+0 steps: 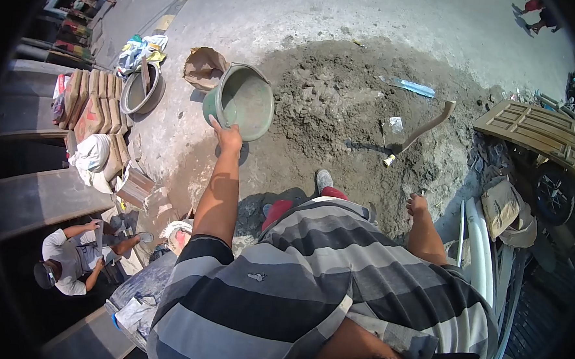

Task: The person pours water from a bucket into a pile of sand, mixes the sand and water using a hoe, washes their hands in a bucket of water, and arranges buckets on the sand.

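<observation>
My left hand (228, 137) grips the near rim of a green bucket (249, 103), which is tilted so its grey-smeared inside faces me. It appears to hold nothing but residue. My right hand (417, 203) hangs low at my right side with its fingers curled; whether anything small is in them I cannot make out. In front of my feet spreads a heap of wet grey mortar (324, 103). A curved wooden handle (427, 128) stands out of its right side, nearest to my right hand. Beyond the bucket lies an opened brown paper bag (205, 68).
A second tub (143, 89) with a piece of wood in it stands at left, beside stacked paper sacks (103, 101). A person (75, 259) sits at lower left. On the right are a wooden door panel (537, 131), white pipes (479, 248) and a wheel (553, 192).
</observation>
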### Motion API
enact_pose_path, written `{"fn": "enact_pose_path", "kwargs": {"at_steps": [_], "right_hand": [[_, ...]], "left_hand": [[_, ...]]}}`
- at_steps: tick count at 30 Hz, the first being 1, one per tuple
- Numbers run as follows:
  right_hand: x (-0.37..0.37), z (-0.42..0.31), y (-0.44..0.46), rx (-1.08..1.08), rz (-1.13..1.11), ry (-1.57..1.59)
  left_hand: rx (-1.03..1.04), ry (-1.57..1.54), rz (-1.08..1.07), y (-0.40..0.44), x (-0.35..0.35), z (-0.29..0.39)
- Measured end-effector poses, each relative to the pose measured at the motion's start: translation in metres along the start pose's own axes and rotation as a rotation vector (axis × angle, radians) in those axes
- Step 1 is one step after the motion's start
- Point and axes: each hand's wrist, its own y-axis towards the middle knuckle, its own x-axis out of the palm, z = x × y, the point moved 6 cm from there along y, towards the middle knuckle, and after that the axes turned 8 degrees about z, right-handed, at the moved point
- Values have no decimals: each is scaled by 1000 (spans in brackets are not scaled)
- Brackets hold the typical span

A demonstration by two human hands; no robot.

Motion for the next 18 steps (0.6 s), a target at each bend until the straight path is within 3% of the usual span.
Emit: {"fn": "enact_pose_path", "kwargs": {"at_steps": [1,2,3,6,12,18], "right_hand": [[3,-3,10,4,-64,51],[8,-18,0,-7,-7,-45],[14,-31,-8,-23,48,-146],[40,-58,15,-77,-58,-325],[138,-148,9,-159,-216,-532],[268,-213,-70,-440,-287,-735]], "left_hand": [[-220,-359,-18,-7,-14,-25],[-242,-372,44,-17,-38,-34],[-431,-589,-1,-37,-52,-43],[-771,-1034,0,-71,-83,-119],[-886,-1300,495,-188,-180,-164],[-589,-1577,808,-275,-300,-186]]}}
